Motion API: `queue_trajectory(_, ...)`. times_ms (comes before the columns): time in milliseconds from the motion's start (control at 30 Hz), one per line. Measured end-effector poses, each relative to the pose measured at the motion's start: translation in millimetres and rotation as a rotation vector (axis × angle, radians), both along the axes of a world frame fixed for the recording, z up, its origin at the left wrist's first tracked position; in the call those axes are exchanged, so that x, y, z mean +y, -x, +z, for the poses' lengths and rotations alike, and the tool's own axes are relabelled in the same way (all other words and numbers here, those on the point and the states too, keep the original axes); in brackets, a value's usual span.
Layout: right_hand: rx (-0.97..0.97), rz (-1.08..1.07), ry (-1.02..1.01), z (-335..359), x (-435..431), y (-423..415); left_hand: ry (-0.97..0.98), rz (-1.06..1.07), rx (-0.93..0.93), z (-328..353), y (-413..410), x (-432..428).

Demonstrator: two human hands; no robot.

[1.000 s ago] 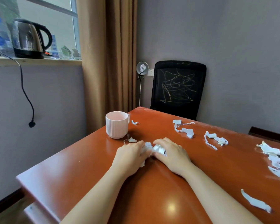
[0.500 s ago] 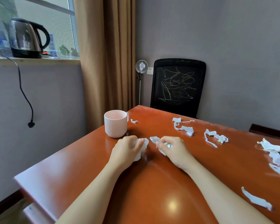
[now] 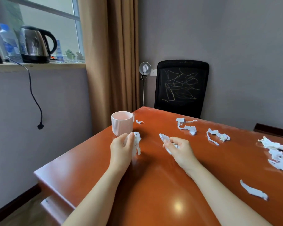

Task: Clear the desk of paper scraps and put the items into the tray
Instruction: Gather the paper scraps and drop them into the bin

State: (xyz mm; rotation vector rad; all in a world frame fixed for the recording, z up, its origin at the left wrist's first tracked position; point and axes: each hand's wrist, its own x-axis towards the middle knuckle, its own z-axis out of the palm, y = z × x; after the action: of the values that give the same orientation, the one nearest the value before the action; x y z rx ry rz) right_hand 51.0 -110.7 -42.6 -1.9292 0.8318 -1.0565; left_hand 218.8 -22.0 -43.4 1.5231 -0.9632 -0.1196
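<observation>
**Gathering paper scraps, one fistful in each hand**

Crumpled scraps (image 3: 136, 143) bunched in the left hand (image 3: 121, 149), just beside the pink cup (image 3: 122, 123); grip closed around them, a few ends hanging down toward the tabletop (image 3: 150, 180). More scraps (image 3: 165, 138) pinched in the right hand (image 3: 178, 149); fingers curled tight on the paper, one white tip sticking out past the thumb.

Still lots to pick up: a tiny bit (image 3: 139, 122) behind the cup; a curly strip (image 3: 186, 126) and another clump (image 3: 217, 136) farther back; a big pile (image 3: 279, 154) at the right edge; one long piece (image 3: 253, 190) near the right arm.

No tray in view; cannot tell where it is.

To do this well: squeeze each bunch into a small ball so nothing drops; keep the left hand clear of the cup so it does not tip; sweep the far bits together first, then scoop; probably best to empty full hands before grabbing more.
</observation>
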Motion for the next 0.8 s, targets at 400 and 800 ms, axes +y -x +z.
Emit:
queue_trajectory(400,0.093,0.079,-0.060,4.9,83.7,-2.9,0.022,-0.052,-0.133,3.7,9.9,94.6)
queue_trajectory(800,0.442,0.536,0.053,22.0,210.3,-75.8,-0.179,-0.067,-0.276,2.6,-34.3,249.8)
